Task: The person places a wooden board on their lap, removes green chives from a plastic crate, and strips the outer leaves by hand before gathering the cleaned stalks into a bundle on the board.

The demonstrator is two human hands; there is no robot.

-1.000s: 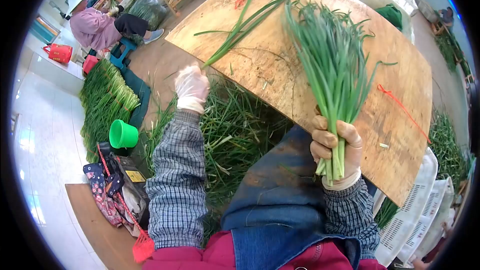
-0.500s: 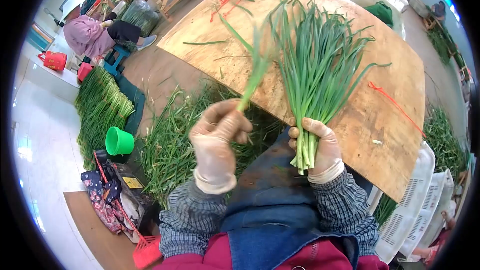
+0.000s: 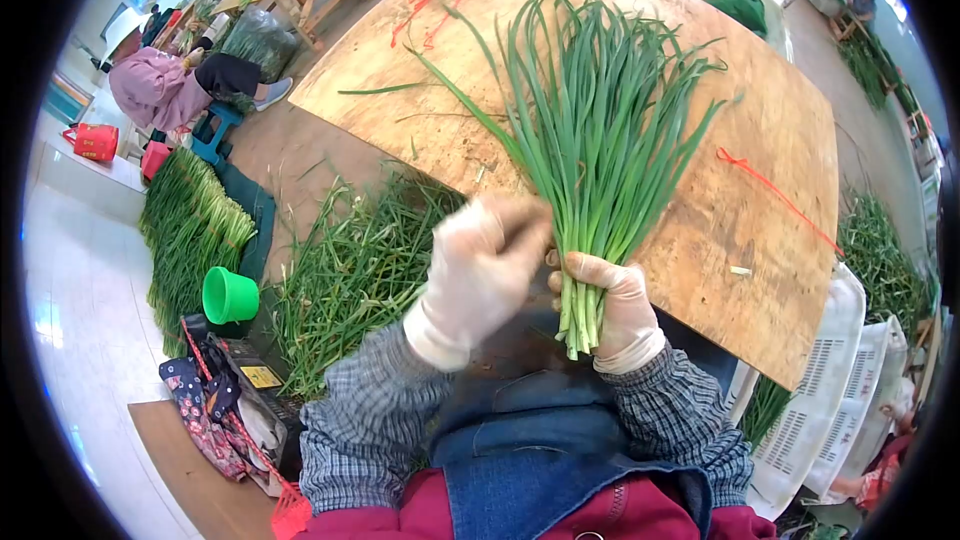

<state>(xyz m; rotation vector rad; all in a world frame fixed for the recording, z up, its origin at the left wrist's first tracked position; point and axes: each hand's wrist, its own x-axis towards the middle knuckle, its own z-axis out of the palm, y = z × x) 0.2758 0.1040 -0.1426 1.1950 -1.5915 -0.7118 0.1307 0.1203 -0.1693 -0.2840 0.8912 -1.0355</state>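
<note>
A fanned bunch of garlic chives (image 3: 610, 140) rises from my right hand (image 3: 610, 305), its leaves spread over the wooden board. The gloved fingers are wrapped round the pale cut stems (image 3: 580, 320) close to their ends. My left hand (image 3: 490, 255), also gloved, is beside the bunch on its left, just above the right thumb. Motion smears its curled fingers, and what they hold, if anything, is unclear. A long leaf (image 3: 465, 100) slants out to the left of the bunch.
The wooden board (image 3: 780, 280) carries red ties (image 3: 780, 200) and loose leaf scraps. Left of it lie a heap of loose greens (image 3: 350, 290), a green bucket (image 3: 230, 295) and stacked chives (image 3: 190, 230). White crates (image 3: 810, 400) stand at right. A seated person (image 3: 165, 80) is at upper left.
My left hand has moved right, up against the bunch; the green stalk it held no longer shows apart from the bunch. My right hand still grips the stems. The view has shifted slightly.
</note>
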